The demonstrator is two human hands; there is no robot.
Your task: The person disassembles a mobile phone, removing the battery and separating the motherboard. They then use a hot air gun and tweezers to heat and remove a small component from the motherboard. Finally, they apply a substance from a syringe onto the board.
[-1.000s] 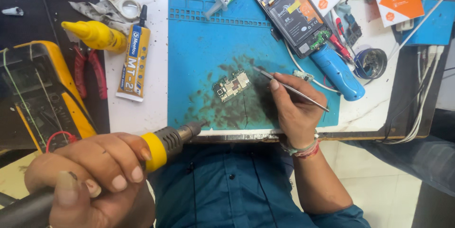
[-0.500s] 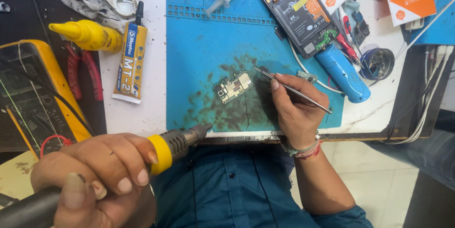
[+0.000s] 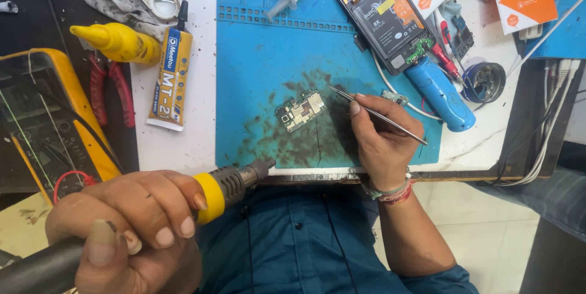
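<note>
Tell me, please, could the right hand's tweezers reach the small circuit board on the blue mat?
Probably yes: the tweezers point toward the circuit board, with only bare blue mat between them.

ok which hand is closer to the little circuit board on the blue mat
The right hand. It rests on the blue mat just right of the circuit board, holding tweezers. The left hand is off the mat at lower left, gripping a hot air tool.
</note>
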